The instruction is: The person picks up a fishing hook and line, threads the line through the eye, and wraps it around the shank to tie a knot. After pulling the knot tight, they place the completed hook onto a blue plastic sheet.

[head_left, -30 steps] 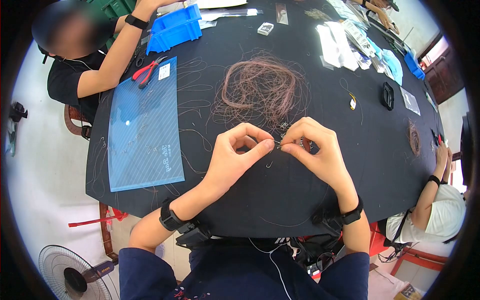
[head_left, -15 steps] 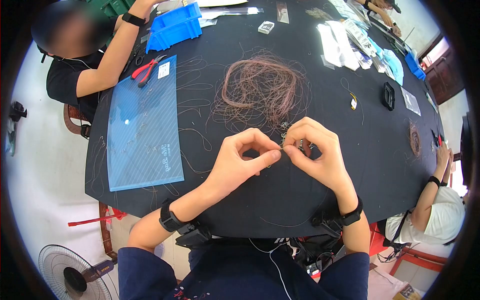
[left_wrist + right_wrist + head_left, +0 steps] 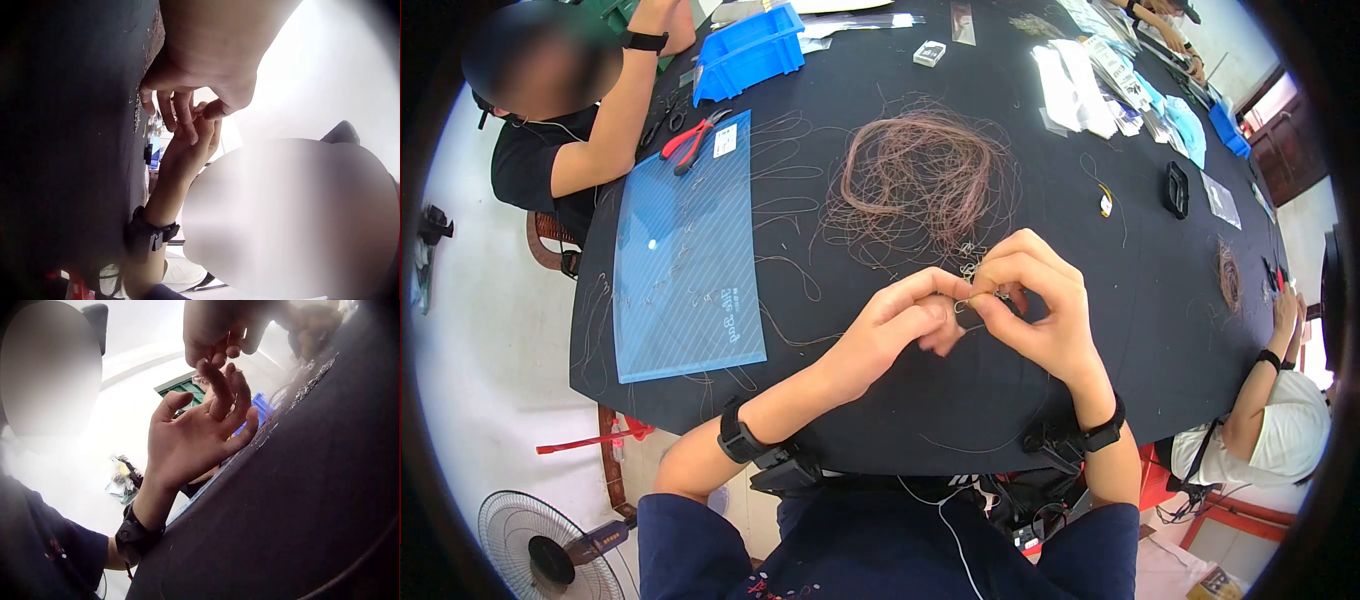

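As one hand (image 3: 1050, 318) pinches metal (image 3: 961, 306), a folder (image 3: 683, 250) reads "File Bag".

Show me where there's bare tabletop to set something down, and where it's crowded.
Mostly bare: the table between the right hand and the small brown coil; also the near patch bordered by the left hand and a thin strand by the edge. Crowded: around the large brown tangle and small metal pieces, and leftward, the blue folder.
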Motion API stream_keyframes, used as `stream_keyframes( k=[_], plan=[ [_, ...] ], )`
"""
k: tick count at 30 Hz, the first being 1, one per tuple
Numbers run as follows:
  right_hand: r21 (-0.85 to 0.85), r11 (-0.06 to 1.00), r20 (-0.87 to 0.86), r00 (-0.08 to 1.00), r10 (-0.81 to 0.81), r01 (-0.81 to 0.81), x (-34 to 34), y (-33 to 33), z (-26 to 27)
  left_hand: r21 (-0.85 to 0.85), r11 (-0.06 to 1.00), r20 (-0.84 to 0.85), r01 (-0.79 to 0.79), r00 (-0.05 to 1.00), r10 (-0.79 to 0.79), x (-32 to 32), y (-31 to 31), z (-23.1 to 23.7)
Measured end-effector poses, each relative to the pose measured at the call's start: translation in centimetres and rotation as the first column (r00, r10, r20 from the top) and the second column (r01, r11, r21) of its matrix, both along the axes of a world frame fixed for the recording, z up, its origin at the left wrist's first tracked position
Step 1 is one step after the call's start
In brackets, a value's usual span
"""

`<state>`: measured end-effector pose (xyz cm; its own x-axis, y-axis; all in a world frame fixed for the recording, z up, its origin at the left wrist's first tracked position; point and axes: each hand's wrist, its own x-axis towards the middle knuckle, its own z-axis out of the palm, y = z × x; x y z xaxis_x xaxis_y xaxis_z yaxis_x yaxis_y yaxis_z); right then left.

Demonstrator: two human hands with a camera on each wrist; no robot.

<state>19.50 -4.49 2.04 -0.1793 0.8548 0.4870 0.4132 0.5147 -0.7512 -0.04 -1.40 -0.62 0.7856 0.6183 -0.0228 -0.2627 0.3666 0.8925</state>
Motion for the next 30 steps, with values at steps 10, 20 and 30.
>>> stream_keyframes(
  k=[10, 20, 30],
  plan=[
    [0.107, 0.994, 0.092, 0.996, -0.011, 0.001, -0.2, 0.0, 0.0, 0.032, 0.988, -0.123, -0.148, 0.981, 0.151, 0.0, -0.3, 1.2],
    [0.073, 0.997, 0.052, 0.998, -0.019, 0.015, -0.2, -0.1, 0.0, 0.342, 0.883, -0.232, -0.32, 0.882, 0.41, -0.1, -0.5, 2.0],
    [0.056, 0.998, -0.093, 0.995, 0.026, -0.021, 0.2, 0.0, -0.3, 0.597, 0.723, -0.17, -0.349, 0.825, 0.539, -0.5, -0.4, 2.5]
  ],
)
